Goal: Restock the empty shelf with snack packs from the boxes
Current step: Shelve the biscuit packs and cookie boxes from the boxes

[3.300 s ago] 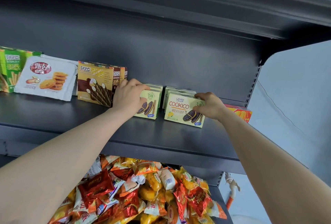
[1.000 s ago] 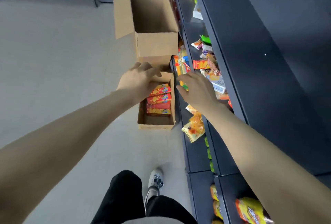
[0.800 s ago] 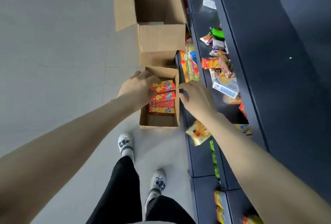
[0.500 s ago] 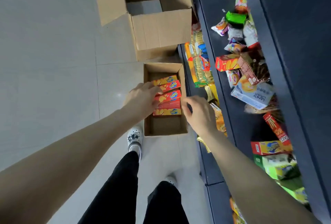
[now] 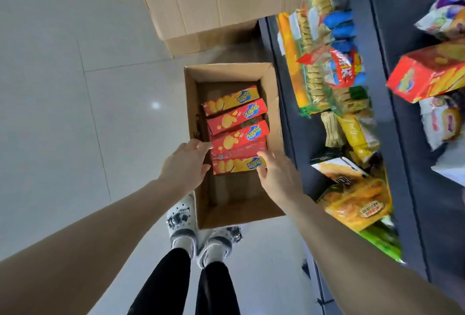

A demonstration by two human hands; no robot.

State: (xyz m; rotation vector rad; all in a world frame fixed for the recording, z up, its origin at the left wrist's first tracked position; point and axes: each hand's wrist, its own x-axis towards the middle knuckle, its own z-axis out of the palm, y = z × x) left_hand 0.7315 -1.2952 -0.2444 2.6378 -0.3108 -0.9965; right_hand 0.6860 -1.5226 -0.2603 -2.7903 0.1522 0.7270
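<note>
Head view: inside the box (image 5: 239, 214), the nearest snack pack (image 5: 235, 165); left hand (image 5: 185, 163) and right hand (image 5: 276, 176) at its ends, fingers straight.

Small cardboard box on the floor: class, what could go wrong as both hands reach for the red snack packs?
1. The red snack packs lie tilted and overlapping; squeezed between left hand and right hand, middle ones might slip out.
2. The shoes stand right beside the small cardboard box; a step could kick it.
</note>
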